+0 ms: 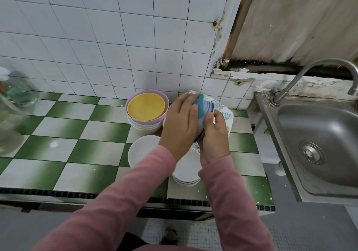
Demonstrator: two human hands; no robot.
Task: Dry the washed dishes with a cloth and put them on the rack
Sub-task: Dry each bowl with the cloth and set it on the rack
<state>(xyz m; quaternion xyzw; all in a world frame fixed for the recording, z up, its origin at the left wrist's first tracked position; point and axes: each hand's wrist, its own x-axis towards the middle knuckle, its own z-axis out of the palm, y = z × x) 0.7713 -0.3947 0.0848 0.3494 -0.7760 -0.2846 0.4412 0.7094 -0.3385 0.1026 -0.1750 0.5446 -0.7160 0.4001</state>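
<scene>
Left hand curled over the far side of a blue-and-white striped bowl, fingers bent round its wall, back of the hand facing up. Right hand on the near side, thumb and fingers gripping the same bowl. Bowl tipped on its side between the two palms, dark rim turned down toward the body, held up off the table, outline blurred. Both forearms in pink sleeves, reaching in from the lower edge and meeting over the dishes.

Under the hands, a floral plate close to the white tiled wall. Left of it, a lilac bowl with a yellow plate inside, on top of stacked white bowls. Nearer the body, a single white bowl just beside a stack of white plates, both partly hidden by the arms.

Open room to the left: a wide stretch of green-and-white checked table, running to a clear plastic bottle at the frame's left edge. Front edge of the table with dark trim passing under the forearms. To the right, the table's end near a steel sink, curved tap arching over it.
</scene>
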